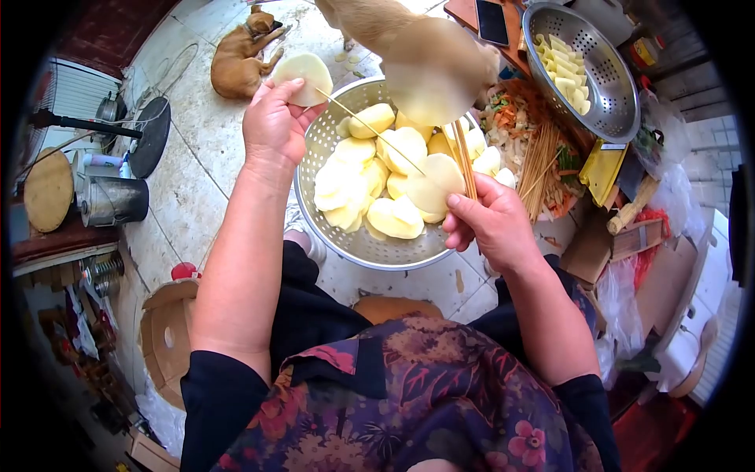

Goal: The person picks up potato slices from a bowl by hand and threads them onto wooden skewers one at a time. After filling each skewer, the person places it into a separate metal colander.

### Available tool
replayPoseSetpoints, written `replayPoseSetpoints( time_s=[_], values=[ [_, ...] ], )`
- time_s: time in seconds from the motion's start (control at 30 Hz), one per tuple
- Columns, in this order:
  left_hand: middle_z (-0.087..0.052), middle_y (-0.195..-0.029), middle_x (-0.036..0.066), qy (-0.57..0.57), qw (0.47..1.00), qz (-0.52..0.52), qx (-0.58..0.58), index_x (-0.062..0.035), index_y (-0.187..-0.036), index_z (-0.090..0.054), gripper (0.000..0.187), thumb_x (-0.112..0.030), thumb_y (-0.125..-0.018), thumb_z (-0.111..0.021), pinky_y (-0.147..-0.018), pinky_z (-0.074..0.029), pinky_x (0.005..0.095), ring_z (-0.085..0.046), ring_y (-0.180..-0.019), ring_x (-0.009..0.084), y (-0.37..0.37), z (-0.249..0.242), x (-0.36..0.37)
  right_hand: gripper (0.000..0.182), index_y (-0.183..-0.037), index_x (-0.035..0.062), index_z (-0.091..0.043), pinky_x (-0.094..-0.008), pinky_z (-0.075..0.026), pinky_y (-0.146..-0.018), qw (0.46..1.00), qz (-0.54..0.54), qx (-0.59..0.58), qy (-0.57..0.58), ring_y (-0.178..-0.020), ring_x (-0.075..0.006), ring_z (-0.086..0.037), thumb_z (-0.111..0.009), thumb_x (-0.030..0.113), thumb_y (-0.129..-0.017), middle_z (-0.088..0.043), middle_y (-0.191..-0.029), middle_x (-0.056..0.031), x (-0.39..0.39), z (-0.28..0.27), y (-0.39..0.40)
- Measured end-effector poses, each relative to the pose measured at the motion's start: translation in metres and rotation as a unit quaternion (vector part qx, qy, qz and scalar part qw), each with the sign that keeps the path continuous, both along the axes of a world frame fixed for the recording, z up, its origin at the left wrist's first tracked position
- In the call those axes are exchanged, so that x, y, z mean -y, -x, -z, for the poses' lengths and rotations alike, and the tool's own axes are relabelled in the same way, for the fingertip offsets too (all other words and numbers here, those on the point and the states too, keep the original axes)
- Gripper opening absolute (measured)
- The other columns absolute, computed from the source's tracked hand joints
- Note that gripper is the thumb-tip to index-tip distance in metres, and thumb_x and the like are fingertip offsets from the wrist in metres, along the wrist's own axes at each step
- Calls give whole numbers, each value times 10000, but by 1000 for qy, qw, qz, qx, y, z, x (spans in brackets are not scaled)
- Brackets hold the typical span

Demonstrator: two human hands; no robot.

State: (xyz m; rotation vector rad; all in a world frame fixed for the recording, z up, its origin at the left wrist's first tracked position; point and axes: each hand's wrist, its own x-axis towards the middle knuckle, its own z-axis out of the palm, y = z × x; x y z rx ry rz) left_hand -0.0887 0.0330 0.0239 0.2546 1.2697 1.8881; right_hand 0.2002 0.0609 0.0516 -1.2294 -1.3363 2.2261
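My left hand (275,122) pinches a thin round potato slice (308,75) between thumb and fingers, up at the colander's left rim. From that slice a thin wooden skewer (362,122) slants down to a second potato slice (435,189) beside my right hand (494,222). Closed, my right hand grips several upright wooden skewers (464,153), its thumb at the edge of the second slice. Below both hands, a metal colander (377,252) holds a heap of pale peeled potato slices (395,218).
A tan dog (370,23) leans over the colander's far rim; a brown dog (240,59) lies behind it at left. To the right are loose skewers (539,169) on vegetable scraps (511,110), a second colander (621,86) with cut pieces, a phone (492,22) and a yellow-bladed tool (602,169).
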Motion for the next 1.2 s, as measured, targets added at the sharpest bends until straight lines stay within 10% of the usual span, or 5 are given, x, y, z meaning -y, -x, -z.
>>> replayPoseSetpoints(
  time_s=[0.4,0.77,1.2],
  values=[
    [-605,-969,89,9,995,-43,-85,-27,-1025,-522,214,-104,-843,-605,-742,-548,335,-616,-873,193,-38,5,-1,155,-1041,17,-557,-209,-458,-469,1000,14,7,-15,-526,-89,-572,-523,110,-922,-599,-699,-25,1,5,-3],
    [-584,-1071,135,40,998,-55,6,-53,-1110,-494,212,-116,-909,-519,-808,-536,464,-603,-964,270,-27,1,-5,139,-1022,18,-562,-208,-462,-473,1000,2,-5,-6,-534,-90,-576,-530,111,-924,-593,-699,-21,2,6,-5],
    [-627,-1008,98,127,963,239,17,-26,-1084,-547,237,-186,-912,-575,-779,-567,400,-651,-912,221,-90,-7,4,186,-1070,21,-550,-210,-463,-479,998,48,-35,33,-531,-97,-578,-537,137,-925,-620,-727,-39,-1,13,1]
  ],
)
